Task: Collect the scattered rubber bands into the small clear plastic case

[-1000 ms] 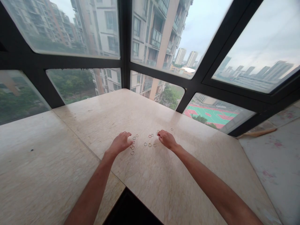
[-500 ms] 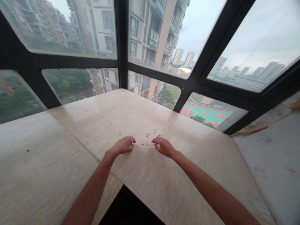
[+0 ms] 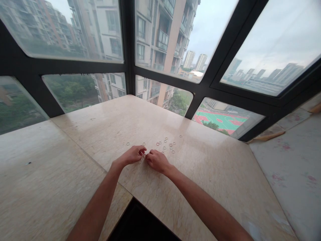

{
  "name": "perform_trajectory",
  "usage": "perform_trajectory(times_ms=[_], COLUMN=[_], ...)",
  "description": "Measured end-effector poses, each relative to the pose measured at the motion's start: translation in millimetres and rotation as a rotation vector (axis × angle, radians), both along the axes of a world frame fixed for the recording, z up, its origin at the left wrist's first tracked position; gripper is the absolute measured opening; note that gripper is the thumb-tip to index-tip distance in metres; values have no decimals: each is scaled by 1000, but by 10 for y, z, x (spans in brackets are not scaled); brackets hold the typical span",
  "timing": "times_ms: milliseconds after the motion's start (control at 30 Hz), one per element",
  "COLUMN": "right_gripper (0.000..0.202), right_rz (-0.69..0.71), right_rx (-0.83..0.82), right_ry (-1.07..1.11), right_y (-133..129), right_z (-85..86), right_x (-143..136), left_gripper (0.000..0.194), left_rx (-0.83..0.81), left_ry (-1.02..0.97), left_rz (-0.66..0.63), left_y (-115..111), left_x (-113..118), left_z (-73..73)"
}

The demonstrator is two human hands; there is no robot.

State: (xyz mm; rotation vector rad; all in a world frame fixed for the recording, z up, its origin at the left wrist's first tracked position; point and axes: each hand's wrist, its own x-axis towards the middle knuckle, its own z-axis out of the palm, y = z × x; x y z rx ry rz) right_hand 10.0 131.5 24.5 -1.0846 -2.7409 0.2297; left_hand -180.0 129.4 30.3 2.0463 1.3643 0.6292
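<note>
My left hand (image 3: pixel 133 155) rests low over the pale marble ledge (image 3: pixel 160 197), its fingers curled with the thumb close to them. Whatever lies within that curl is hidden. Close against it, my right hand (image 3: pixel 156 160) has its fingertips pressed together at a small thin ring, which shows only faintly between the two hands. Just below the left hand lies a small ring (image 3: pixel 139 162). Several more thin rings are scattered beyond and right of the hands, among them a reddish ring (image 3: pixel 157 144) and a pale ring (image 3: pixel 173 152).
Dark window frames (image 3: pixel 129 77) meet in a corner behind the ledge. A dark gap (image 3: pixel 140 224) opens at the near edge. Far left lies a small dark object (image 3: pixel 28 163). A flower-patterned wall (image 3: pixel 288 167) bounds the right side.
My right hand has moved left, from beside the rings to meet my left hand. Rings once under it now show at the right. The left hand has barely moved.
</note>
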Motion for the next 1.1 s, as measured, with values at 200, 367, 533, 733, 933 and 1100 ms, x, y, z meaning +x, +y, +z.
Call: perform_trajectory(times_ms=[200,367,533,733,933,1100], right_gripper=[19,21,19,20,17,25], right_rz=[77,102,120,144,51,-208], right_rx=[50,84,103,94,60,56], right_ry=[-8,15,27,21,21,27], right_y=[-29,-55,-91,-118,-9,286], right_z=[-9,-17,-19,2,45,84], right_x=[146,309,412,548,821,979], left_gripper=[24,21,20,17,16,21], left_rx=[90,106,101,90,64,98], left_ry=[135,158,136,185,218,342], left_rz=[48,82,41,26,91,175], left_y=[-3,-7,-20,-11,29,36], left_x=[177,224,296,310,135,113], left_z=[4,3,-2,-40,-56,-22])
